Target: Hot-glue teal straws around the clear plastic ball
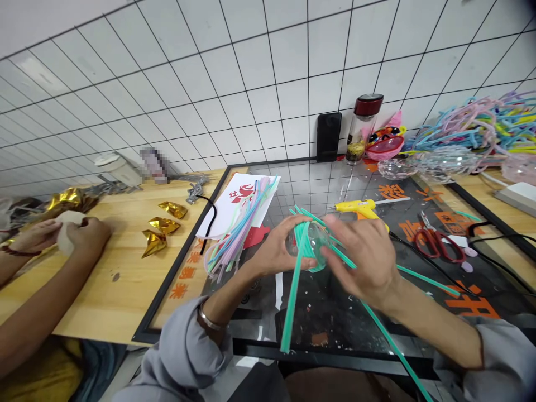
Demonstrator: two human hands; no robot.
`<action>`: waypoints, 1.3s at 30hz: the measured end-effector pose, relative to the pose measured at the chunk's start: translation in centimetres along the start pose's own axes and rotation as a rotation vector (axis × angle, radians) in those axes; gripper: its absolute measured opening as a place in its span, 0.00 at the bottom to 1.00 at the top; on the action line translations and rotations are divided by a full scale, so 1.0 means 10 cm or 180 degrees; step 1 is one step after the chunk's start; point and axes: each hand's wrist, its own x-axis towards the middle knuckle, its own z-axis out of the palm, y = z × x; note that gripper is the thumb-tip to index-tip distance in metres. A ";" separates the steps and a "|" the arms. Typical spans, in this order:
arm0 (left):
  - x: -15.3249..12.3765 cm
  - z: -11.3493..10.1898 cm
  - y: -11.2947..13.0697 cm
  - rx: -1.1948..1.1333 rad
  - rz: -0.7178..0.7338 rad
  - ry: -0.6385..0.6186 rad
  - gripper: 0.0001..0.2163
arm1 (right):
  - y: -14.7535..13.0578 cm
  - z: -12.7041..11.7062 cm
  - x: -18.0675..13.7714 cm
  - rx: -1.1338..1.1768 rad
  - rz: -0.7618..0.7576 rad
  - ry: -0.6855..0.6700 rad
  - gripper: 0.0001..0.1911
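Observation:
My left hand (278, 243) is closed around the side of a clear plastic ball (318, 237). Green pipe cleaners (302, 237) wrap over the ball, and one long green pipe cleaner (292, 304) hangs from it toward the table's front edge. On the ball's right side, my right hand (364, 254) is blurred by motion, its thumb and fingers close to the ball and the green strands. Whether those fingers pinch a strand cannot be made out. Other green lengths (393, 340) trail out below and beyond the right hand.
Pastel pipe cleaners (238, 229) lie on white paper (209, 218) at left. Beyond my right hand are a yellow glue gun (355, 206), red-handled scissors (439, 245), a phone (329, 137) and a glass bottle (358, 134). Another person's hands (90, 237) work at far left near gold pieces (165, 225).

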 end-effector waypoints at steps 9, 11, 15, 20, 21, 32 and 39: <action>-0.01 0.02 -0.03 0.0002 0.0279 0.0043 0.30 | -0.30 0.04 0.06 0.0288 -0.0396 -0.0108 0.08; 0.00 0.02 -0.02 0.0022 0.0296 0.0000 0.33 | -0.24 0.04 -0.04 0.0524 -0.0265 -0.0080 0.07; 0.00 0.01 0.01 0.0049 0.0129 0.0011 0.34 | -0.16 0.05 -0.19 0.0922 -0.0194 -0.0085 0.12; 0.00 0.01 0.02 0.0095 0.0120 -0.0011 0.35 | -0.13 0.07 -0.31 0.1324 0.0050 -0.0009 0.17; 0.00 0.01 0.02 0.0095 0.0150 -0.0018 0.35 | -0.12 0.07 -0.32 0.1440 0.0107 -0.0032 0.19; -0.01 -0.02 0.01 0.0194 0.0123 -0.0048 0.36 | -0.12 0.09 -0.19 0.1542 0.0307 0.0186 0.16; -0.01 -0.02 0.01 0.0125 0.0122 -0.0058 0.36 | -0.11 0.09 -0.20 0.1475 0.0323 0.0154 0.15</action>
